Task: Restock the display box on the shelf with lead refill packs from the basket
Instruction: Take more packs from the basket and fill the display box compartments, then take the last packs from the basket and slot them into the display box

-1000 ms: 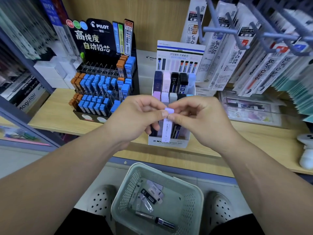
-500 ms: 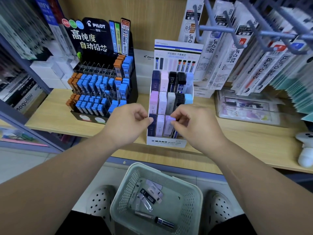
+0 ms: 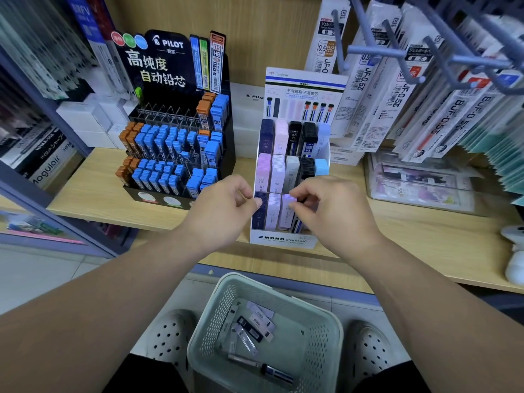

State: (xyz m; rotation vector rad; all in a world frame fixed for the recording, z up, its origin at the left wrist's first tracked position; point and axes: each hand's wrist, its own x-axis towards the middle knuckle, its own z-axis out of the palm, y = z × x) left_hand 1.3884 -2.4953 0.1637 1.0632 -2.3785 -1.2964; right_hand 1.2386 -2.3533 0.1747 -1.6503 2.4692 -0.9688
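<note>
On the far left of the wooden shelf [image 3: 411,239] stands a black Pilot lead rack [image 3: 175,80], its tiers crowded with blue and orange tubes. Just right of it, the person's left hand [image 3: 224,205] hovers with fingers curled, the thumb tip against the front-left corner of the Mono display box [image 3: 283,239], beside a navy pack. I cannot tell whether it pinches anything there.

Below, on the floor between two white clogs [image 3: 170,341], sits a pale green basket [image 3: 326,350] with several loose lead refill packs [image 3: 256,321] lying flat in its bottom.

The display box is white and stepped in three rows, filled with upright packs in navy, pink, lilac, black and light blue. In its front row, a lilac lead refill pack [image 3: 287,215] stands beside a white one, its cap raised slightly above its neighbours. The right hand [image 3: 331,211] pinches that cap between thumb and forefinger, the other fingers curled.

Further right, packaged pen refills [image 3: 397,95] hang on grey pegs above the shelf.
</note>
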